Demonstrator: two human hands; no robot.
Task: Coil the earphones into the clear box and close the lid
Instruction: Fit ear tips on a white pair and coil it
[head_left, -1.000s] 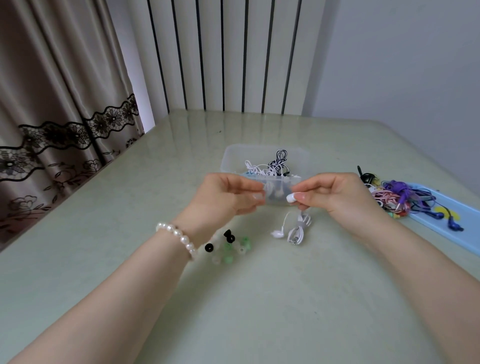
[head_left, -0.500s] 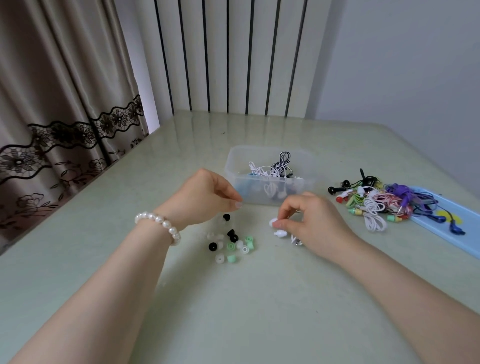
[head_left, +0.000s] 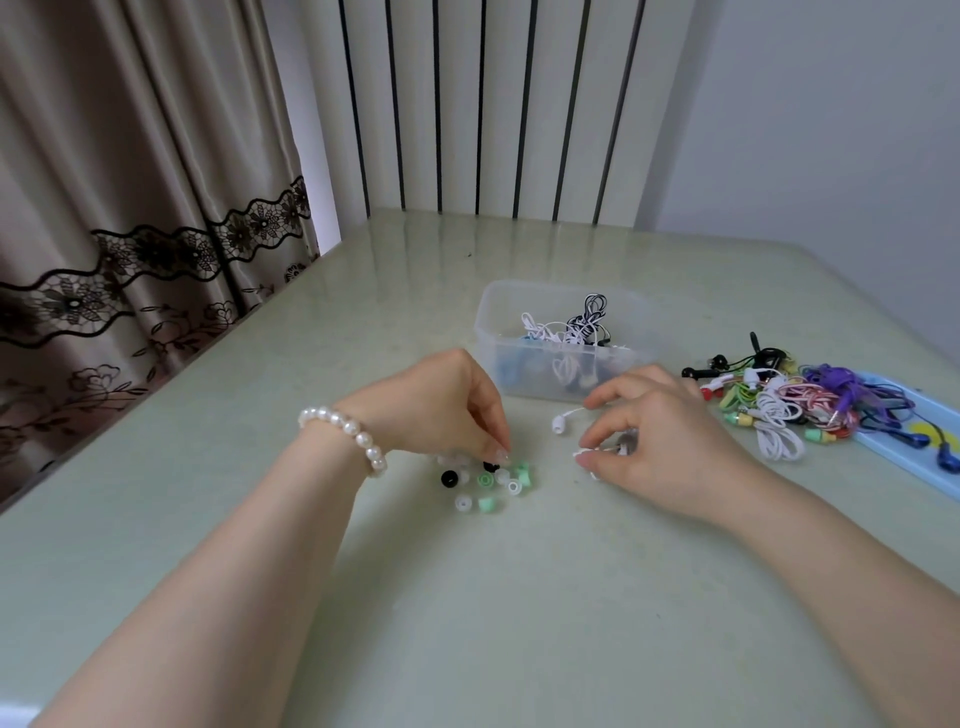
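Our right hand (head_left: 660, 441) pinches the white earphones (head_left: 563, 420), whose cord trails toward our left hand (head_left: 447, 410); the clear box (head_left: 566, 338) lies just beyond, toward the counter's far edge.

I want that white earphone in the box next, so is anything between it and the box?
Nothing visible does. The white earphone lies on the table under the right hand, just in front of the clear box, which has no lid on it. Bare table lies between them; the eartips sit off to the left.
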